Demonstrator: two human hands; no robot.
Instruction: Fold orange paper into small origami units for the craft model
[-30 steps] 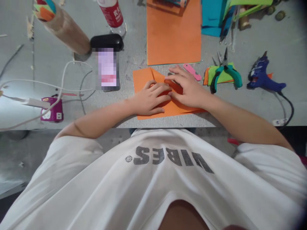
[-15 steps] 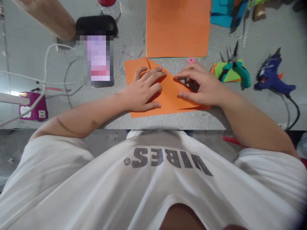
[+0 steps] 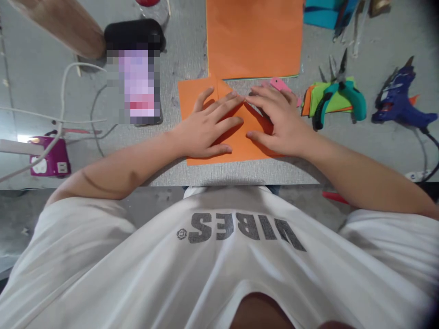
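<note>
Right hand (image 3: 280,118) nearer left hand (image 3: 208,122) | orange paper (image 3: 242,142), pink tool (image 3: 279,83) partly covered

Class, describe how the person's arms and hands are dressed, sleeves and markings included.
The left hand and right hand are ungloved, and the forearms are bare. The white shirt has short, loose sleeves, dark block lettering and a small round emblem.
</note>
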